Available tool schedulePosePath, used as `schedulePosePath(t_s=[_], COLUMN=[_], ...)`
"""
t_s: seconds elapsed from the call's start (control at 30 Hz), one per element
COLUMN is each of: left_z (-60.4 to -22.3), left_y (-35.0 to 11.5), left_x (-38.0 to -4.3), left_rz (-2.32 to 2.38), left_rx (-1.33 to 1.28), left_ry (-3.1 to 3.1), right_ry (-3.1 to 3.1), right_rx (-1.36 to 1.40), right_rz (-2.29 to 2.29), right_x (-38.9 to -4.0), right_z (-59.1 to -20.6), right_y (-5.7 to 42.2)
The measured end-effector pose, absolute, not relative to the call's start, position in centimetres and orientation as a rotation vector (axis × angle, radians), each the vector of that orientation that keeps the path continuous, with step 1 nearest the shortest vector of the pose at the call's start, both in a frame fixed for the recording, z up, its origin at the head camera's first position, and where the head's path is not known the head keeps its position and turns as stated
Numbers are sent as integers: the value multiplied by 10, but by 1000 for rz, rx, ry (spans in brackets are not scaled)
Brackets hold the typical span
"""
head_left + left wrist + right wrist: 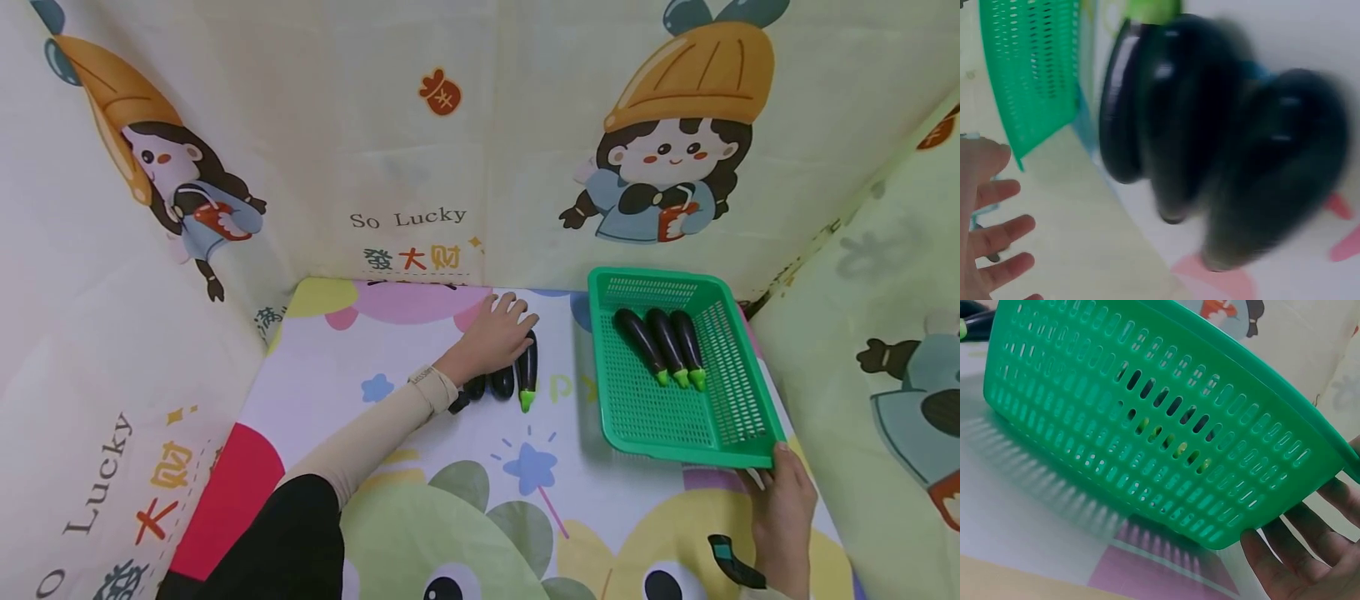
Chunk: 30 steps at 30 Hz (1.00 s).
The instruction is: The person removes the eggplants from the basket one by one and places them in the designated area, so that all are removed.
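On the far left, a pale cloth wall point(45, 283) has a drawing of a girl point(198, 192) in a big orange hat. Next to it is the table cloth point(420, 358), with a red patch point(225, 500) on it. The person's black sleeve point(270, 542) comes in over the cloth, with a light cuff past it.

The left hand point(491, 337) is over some loose eggplants point(528, 362). Its fingers are spread wide and hold nothing. It is hard to tell if the hand touches them. At least three loose eggplants lie side by side on the cloth, and the one nearest the basket shows a green end.

Further right is a green basket point(690, 458) with lots of little holes. Three more eggplants point(664, 340) lie inside, close together, with their green ends toward the person.

The right hand point(783, 500) holds the basket's near right corner. Its thumb is on the rim and its fingers are bent under it. A dark strap point(738, 567) is by that wrist.
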<state>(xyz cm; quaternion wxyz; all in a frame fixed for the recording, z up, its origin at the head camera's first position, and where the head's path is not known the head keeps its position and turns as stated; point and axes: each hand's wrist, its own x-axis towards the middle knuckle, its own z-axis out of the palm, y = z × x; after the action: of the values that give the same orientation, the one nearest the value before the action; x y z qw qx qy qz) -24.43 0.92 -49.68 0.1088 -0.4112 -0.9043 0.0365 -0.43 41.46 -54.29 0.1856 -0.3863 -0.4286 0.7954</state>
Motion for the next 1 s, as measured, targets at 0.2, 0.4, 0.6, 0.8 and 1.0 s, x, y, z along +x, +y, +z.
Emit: schedulePosePath(t_s=[0.2, 0.4, 0.6, 0.8, 1.0], left_z=[-478, -466, -468, -473, -487], left_y=[37, 66, 101, 132, 155], left_x=[-248, -248, -251, -252, -252], left_rz=[165, 121, 64, 41, 164], left_rx=[-1335, -1464, -1571, -1682, -1727], left_ry=[-2583, -2562, -2537, -2545, -2539], right_ry=[-1198, -1191, -1197, -1149, -1153], right_rx=[-1094, -1071, -1084, -1084, -1064], right_rz=[2226, 2238, 2246, 2254, 2263], right_x=[-5, -6, -4, -6, -5], right_z=[-544, -547, -547, -546, -547], right_y=[414, 415, 418, 418, 417])
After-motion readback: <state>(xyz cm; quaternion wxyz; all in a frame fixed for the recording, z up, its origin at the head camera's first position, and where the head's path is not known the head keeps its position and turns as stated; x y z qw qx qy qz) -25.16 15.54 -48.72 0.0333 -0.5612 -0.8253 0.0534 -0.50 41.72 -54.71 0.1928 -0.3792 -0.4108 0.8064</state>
